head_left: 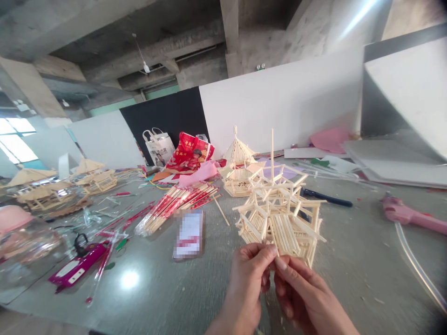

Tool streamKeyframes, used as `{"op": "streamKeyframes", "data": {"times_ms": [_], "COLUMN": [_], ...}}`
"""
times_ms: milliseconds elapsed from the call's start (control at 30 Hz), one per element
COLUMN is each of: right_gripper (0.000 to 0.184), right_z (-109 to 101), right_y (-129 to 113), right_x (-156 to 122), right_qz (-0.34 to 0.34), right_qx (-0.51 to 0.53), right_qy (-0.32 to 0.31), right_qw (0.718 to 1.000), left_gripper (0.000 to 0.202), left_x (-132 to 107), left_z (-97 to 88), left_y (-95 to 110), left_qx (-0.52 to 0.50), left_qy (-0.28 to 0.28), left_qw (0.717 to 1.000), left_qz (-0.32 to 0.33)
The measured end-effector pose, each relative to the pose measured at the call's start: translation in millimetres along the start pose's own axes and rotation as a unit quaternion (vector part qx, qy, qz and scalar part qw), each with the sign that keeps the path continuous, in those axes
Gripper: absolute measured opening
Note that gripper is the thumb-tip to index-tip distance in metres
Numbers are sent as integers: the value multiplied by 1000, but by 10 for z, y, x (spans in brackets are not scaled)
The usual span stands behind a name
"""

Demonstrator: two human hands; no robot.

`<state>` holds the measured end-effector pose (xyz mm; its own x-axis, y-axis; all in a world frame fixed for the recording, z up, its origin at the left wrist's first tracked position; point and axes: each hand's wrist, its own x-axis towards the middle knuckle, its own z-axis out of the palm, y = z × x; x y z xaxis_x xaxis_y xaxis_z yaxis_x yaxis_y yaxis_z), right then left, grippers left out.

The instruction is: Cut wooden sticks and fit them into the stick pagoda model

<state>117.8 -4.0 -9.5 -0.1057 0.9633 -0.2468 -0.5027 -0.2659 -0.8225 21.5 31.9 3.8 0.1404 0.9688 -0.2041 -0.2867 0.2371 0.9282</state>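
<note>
A pavilion model (284, 228) built of thin wooden sticks stands on the table in front of me, with a tall post rising from its middle and a partly covered roof. At its near side, my left hand (249, 274) pinches the lower end of a wooden stick (275, 243) between thumb and finger. My right hand (303, 291) is closed at the same end, its thumb and finger meeting the left fingertips. The stick leans against or just before the roof; contact is hard to tell. Behind it stands another stick pavilion (237, 158) with a pointed roof.
To the left lie a phone (188, 235), bundled wooden sticks (174, 204) and a purple power strip (80, 265). A pink glue gun (412, 214) with a clear glue stick is at the right. A dark-handled tool (328, 197) lies behind the model. Bags (190, 156) stand farther back.
</note>
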Motion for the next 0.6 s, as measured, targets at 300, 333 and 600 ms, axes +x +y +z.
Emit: {"op": "streamKeyframes", "data": {"times_ms": [300, 333, 600], "right_gripper": [41, 41, 44], "right_z": [-64, -58, -18], "right_y": [43, 42, 8], "right_x": [24, 17, 38], "right_qz": [-1, -1, -5], "right_qx": [6, 7, -1], "right_qy": [-19, -14, -15], "right_qw": [1000, 1000, 1000], "left_gripper": [27, 27, 30], "left_x": [-10, -10, 18], "left_z": [6, 7, 1], "left_y": [-2, -1, -4], "left_qx": [-12, -12, 2], "left_qy": [-9, -8, -10], "left_qw": [1000, 1000, 1000], "left_qz": [0, -1, 13]}}
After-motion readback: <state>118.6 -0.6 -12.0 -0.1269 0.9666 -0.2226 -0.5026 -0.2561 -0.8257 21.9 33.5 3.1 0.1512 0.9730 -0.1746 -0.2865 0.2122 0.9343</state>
